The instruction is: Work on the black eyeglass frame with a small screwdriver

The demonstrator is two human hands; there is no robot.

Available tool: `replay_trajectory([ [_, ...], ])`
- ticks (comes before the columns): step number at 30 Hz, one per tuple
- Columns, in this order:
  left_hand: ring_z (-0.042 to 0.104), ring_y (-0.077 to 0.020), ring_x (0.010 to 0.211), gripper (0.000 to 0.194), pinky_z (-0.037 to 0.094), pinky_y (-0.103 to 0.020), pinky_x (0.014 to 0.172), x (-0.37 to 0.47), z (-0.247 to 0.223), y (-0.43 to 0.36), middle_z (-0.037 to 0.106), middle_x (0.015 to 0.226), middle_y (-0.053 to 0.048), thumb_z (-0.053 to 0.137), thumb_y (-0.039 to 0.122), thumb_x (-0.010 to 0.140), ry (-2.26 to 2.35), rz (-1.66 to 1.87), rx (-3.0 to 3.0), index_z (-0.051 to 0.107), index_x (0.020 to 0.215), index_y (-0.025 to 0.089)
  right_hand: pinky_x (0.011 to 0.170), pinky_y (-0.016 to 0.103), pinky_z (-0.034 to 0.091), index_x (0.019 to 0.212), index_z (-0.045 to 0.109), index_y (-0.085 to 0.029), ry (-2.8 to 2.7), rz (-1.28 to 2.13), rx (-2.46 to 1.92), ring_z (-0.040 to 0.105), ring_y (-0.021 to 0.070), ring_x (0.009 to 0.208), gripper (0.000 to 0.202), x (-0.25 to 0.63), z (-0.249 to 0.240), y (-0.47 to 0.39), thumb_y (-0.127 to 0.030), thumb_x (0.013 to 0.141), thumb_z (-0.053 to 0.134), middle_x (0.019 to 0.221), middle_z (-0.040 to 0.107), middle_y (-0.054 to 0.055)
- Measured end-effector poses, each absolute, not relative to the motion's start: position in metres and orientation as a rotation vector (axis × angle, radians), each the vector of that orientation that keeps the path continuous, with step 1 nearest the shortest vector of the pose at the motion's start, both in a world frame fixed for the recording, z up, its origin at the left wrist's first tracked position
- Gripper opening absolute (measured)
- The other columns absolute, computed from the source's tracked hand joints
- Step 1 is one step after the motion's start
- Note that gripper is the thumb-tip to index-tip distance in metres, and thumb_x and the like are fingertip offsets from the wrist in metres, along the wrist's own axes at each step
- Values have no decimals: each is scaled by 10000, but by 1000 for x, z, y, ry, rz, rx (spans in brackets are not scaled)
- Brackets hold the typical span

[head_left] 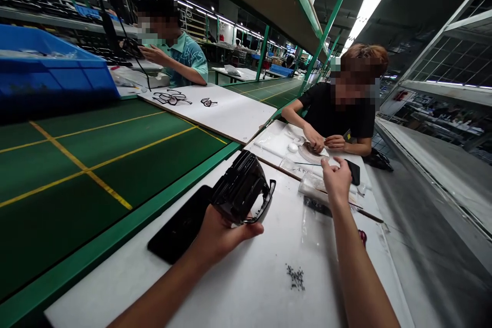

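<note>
My left hand is wrapped round a glossy black plastic part with a curved, open frame on its right side, held above the white table. My right hand is raised over the far right of the table, thumb and fingers bent towards each other; whether something small sits between the fingertips cannot be made out. A black flat case or tablet lies left of my left hand. Small dark pieces lie scattered on the table between my forearms.
Clear plastic bags and a black phone-like object lie near my right hand. A person in black works opposite; another person sits beyond the green belt. Glasses frames and a blue bin are further left.
</note>
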State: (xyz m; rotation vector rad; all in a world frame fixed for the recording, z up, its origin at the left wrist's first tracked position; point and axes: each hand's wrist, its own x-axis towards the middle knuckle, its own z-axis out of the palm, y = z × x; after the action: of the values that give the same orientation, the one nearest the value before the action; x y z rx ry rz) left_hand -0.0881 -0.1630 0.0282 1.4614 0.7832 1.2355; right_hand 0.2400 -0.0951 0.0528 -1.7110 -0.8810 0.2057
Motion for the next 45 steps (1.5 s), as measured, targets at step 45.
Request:
replay_trajectory([
  [45,639,-173,741,511,533,-290,698,-86,49,-167,692,830,-10,879,291,778,814,1119,1403,681,1236,178,652,271,432,749,635,-204,-1928,710,-1174,537,122,669,301,132,145,-173,-369,829,873,692,601,-32],
])
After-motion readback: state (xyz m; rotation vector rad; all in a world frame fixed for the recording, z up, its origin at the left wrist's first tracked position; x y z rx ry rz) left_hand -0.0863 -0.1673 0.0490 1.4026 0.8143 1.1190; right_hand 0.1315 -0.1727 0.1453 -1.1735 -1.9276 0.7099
